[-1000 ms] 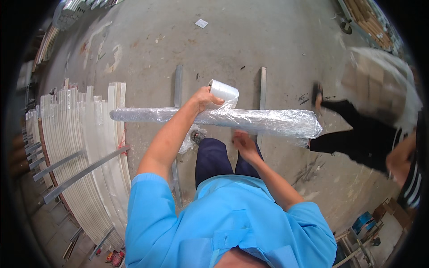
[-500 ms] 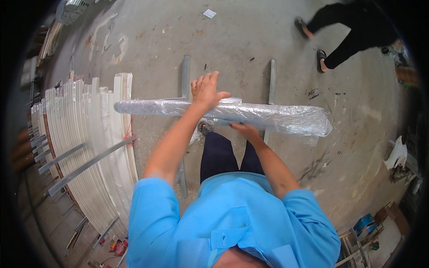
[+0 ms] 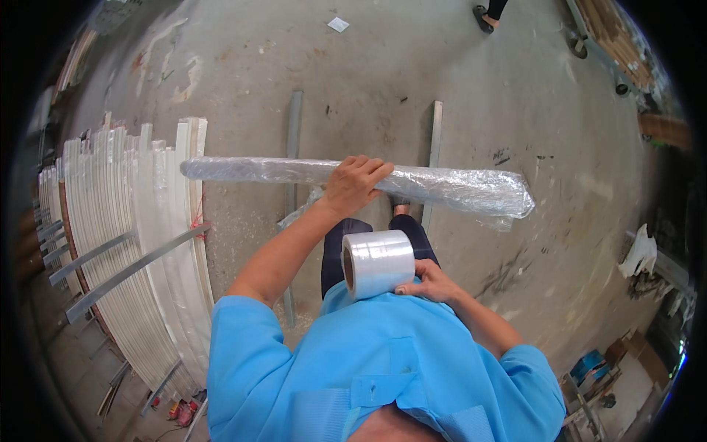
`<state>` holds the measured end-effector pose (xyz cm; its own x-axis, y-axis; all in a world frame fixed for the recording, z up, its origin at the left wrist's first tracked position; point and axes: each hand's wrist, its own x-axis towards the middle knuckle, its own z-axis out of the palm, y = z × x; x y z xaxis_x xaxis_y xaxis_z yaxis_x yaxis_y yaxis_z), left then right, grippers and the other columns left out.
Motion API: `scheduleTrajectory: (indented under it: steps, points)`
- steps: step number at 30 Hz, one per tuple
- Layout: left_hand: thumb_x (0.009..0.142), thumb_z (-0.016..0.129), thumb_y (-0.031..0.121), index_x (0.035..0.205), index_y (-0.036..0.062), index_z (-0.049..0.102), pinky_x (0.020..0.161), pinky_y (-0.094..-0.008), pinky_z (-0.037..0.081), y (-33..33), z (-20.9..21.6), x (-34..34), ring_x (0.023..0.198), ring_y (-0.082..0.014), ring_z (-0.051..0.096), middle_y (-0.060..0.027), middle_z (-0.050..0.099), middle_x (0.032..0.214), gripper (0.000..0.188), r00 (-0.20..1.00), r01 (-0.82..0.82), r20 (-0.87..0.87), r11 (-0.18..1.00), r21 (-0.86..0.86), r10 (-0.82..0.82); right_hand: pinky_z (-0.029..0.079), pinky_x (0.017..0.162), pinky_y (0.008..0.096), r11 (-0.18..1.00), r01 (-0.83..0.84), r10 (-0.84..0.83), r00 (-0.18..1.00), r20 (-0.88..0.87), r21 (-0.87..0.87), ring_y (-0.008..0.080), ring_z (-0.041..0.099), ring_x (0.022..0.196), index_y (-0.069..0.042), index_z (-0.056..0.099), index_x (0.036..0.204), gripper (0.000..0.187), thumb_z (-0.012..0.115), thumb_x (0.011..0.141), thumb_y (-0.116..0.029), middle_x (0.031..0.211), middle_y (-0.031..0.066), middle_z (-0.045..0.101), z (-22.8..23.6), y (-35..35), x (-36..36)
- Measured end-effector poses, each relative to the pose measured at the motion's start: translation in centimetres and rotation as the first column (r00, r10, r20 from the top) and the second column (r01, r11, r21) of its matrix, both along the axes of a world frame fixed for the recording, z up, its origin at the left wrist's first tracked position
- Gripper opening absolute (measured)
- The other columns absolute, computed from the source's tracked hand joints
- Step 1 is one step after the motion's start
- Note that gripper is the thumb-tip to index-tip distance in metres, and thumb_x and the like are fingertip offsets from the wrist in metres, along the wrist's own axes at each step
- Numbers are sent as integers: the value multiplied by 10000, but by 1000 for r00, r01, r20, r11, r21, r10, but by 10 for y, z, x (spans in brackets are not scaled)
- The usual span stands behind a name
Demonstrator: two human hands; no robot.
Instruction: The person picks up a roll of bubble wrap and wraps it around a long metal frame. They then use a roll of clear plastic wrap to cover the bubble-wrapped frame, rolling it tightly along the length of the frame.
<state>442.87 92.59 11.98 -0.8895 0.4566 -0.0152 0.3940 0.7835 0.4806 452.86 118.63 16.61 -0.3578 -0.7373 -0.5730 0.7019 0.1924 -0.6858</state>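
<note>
A long bundle wrapped in clear plastic film point(image 3: 456, 186) lies crosswise before me, its right end thick and crumpled. My left hand point(image 3: 356, 186) is closed over the middle of it, fingers curled across the top and pressed together. Close to my waist, my right hand point(image 3: 431, 283) grips a wide roll of clear stretch film point(image 3: 383, 264) at its right end. The roll's hollow core faces left. Whether a strip of film runs from the roll to the bundle, I cannot make out.
Two metal bars, a left one point(image 3: 292, 125) and a right one point(image 3: 436, 132), pass beneath the bundle. Many long white strips point(image 3: 110, 243) are stacked at the left on metal supports. Another person's foot point(image 3: 482, 18) shows at the top. White scrap point(image 3: 639, 250) lies at the right.
My left hand has come down from a spread pose onto the bundle. My right hand has drawn back toward my waist, bringing the film roll into full view. The other person has walked farther away.
</note>
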Motion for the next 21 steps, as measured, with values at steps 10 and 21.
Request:
scheduleTrajectory:
  steps: [10, 21]
  points:
    - [819, 661, 84, 1246, 61, 593, 1061, -376, 417, -47, 42, 13, 1204, -211, 572, -105, 617, 1257, 433, 844, -533, 506, 389, 752, 178, 511, 911, 352, 911, 398, -396, 918, 40, -112, 191, 636, 1034, 35, 596, 1229, 488, 665, 932, -345, 1126, 124, 666, 33, -42, -116]
    - [812, 768, 79, 1385, 47, 410, 924, -329, 484, -17, 38, -17, 1033, -194, 629, -131, 674, 1102, 677, 733, -678, 633, 327, 658, 249, 469, 1008, 498, 887, 433, -429, 901, 63, -163, 330, 532, 1253, 3, 508, 1356, 784, 594, 896, -626, 1243, 233, 604, 2, -66, -212]
